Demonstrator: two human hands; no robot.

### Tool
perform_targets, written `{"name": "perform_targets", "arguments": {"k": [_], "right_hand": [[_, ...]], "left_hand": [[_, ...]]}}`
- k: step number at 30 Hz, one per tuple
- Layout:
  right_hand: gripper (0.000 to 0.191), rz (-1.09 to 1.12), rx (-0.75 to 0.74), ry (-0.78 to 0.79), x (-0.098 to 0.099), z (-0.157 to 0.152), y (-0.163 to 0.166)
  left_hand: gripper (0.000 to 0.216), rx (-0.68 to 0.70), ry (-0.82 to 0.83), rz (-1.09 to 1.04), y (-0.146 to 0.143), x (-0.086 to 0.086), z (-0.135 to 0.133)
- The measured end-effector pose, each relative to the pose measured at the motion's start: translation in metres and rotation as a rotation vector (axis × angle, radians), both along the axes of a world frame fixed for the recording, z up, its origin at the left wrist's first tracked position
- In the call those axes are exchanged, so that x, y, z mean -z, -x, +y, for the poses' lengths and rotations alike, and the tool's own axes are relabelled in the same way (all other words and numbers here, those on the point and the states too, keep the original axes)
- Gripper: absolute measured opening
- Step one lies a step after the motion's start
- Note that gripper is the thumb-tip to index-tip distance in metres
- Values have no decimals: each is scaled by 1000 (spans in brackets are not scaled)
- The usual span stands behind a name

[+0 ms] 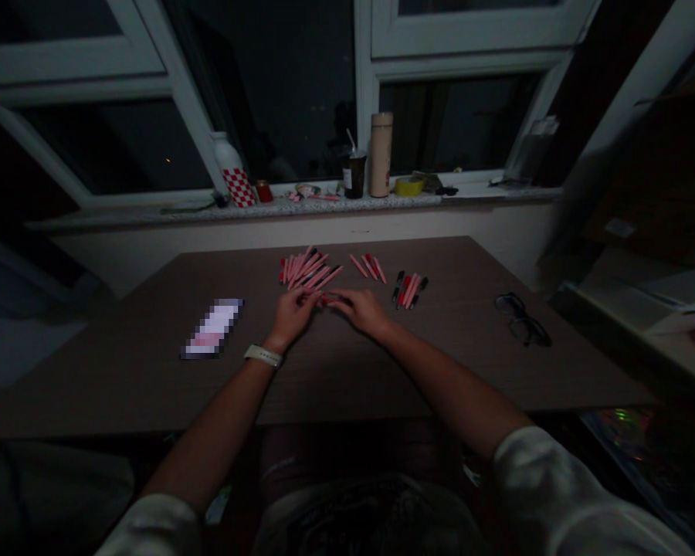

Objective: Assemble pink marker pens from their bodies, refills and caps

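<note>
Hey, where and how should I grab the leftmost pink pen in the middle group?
I'd pinch that pink pen mid-barrel, across its slim width, coming from above: it lies flat and slanted, and bare table shows along both its long sides.

Seen remotely through my head camera, my left forearm (223, 432) and right forearm (449, 374) converge from the lower corners. My left hand (291, 315) and right hand (366, 310) face each other, backs upward, fingers bent into a pinch, fingertips near together.
</note>
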State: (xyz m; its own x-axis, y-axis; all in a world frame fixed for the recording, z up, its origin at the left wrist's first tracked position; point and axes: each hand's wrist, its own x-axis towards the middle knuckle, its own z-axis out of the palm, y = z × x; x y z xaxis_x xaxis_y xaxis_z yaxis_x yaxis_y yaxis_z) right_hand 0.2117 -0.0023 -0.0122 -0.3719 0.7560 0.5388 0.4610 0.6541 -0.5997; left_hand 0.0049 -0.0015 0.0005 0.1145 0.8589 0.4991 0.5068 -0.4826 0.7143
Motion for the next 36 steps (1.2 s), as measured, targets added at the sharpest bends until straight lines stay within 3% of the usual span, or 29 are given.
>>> {"name": "perform_targets", "arguments": {"k": [7, 15, 22, 28, 32, 36], "right_hand": [[24, -18, -5, 29, 2, 2, 1], [24, -38, -27, 27, 3, 0, 4], [24, -21, -3, 15, 3, 0, 2], [25, -31, 9, 7, 5, 1, 3], [25, -34, 20, 19, 5, 1, 1], [26, -37, 35, 40, 3, 1, 0]], "left_hand": [[29, 16, -15, 22, -6, -2, -1], [40, 22, 5, 52, -3, -1, -1], [32, -14, 1, 49, -4, 2, 2], [42, 19, -12, 109, 0, 1, 0], [31, 24, -26, 96, 0, 4, 3], [34, 22, -25, 76, -2, 6, 5]]}}
